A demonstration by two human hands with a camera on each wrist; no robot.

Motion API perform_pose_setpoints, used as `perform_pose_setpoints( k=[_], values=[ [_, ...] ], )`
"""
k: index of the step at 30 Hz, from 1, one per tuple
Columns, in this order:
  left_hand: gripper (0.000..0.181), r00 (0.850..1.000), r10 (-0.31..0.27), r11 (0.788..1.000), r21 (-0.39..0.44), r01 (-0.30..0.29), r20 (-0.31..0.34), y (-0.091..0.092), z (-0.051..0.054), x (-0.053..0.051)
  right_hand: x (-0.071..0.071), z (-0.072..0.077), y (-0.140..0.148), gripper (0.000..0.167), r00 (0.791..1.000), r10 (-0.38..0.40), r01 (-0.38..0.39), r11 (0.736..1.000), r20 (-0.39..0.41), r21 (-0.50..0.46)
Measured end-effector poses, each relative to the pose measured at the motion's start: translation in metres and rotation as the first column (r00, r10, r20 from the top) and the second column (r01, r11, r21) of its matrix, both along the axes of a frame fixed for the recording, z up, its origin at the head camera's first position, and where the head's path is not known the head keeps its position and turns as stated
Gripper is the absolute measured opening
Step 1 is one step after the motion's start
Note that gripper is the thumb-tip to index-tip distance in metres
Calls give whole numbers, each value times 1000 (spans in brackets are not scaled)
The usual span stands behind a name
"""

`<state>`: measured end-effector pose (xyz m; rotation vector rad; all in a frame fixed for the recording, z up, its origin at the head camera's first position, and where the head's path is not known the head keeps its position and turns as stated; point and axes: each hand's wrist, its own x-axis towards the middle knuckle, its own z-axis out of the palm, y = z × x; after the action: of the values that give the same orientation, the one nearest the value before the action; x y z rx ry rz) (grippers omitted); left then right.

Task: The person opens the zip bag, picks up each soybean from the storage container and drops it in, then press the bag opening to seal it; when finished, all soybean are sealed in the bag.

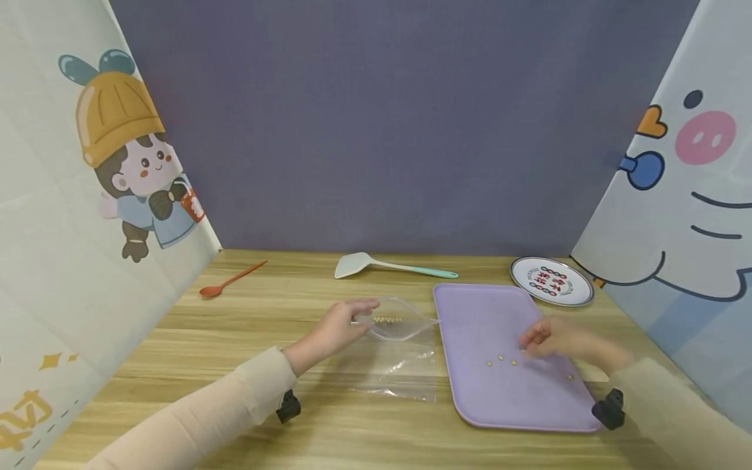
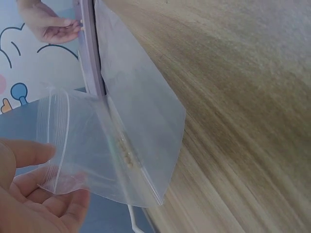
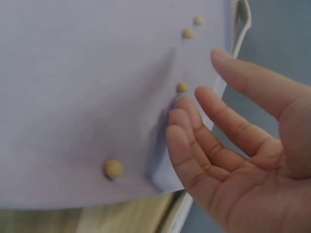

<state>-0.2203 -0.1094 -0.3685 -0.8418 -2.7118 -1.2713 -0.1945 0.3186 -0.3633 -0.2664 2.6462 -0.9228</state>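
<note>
My left hand [image 1: 343, 324] grips the mouth of a clear zip-lock bag [image 2: 138, 92] at its left side, thumb on one face and fingers behind. The bag's mouth gapes, and a row of soybeans [image 1: 388, 320] lies inside it. Over the purple tray [image 1: 487, 320], my right hand [image 1: 552, 339] hovers with thumb and fingers apart and loosely bent. In the right wrist view nothing shows between its fingers [image 3: 180, 143]. Several loose soybeans [image 3: 113, 168] lie on the tray, one [image 3: 181, 87] close to the fingertips.
A white spatula [image 1: 352, 264] with a mint handle lies behind the bag. An orange-red spoon [image 1: 211, 290] is at the back left. A patterned white plate [image 1: 578, 290] sits at the back right beside the tray. Printed cloth walls enclose the wooden table [image 1: 235, 352].
</note>
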Motion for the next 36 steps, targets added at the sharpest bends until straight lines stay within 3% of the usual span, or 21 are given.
perform_pose_setpoints(
  k=[14, 21, 30, 36],
  values=[
    [44, 999, -24, 1000, -12, 24, -27, -1, -1, 0, -4, -21, -2, 17, 996, -88, 89, 996, -34, 32],
    [44, 1000, -19, 1000, -16, 19, -20, -1, -2, -1, -4, -15, -4, 14, 994, -87, 89, 995, -62, 43],
    [44, 1000, -22, 1000, -13, 22, -13, 0, -1, 0, -13, -1, -19, 32, 989, -73, 53, 986, -125, -161],
    [44, 999, -29, 1000, -13, 28, -16, -1, -1, 0, -15, 13, -48, 37, 987, -66, 28, 969, -150, -245]
  ],
)
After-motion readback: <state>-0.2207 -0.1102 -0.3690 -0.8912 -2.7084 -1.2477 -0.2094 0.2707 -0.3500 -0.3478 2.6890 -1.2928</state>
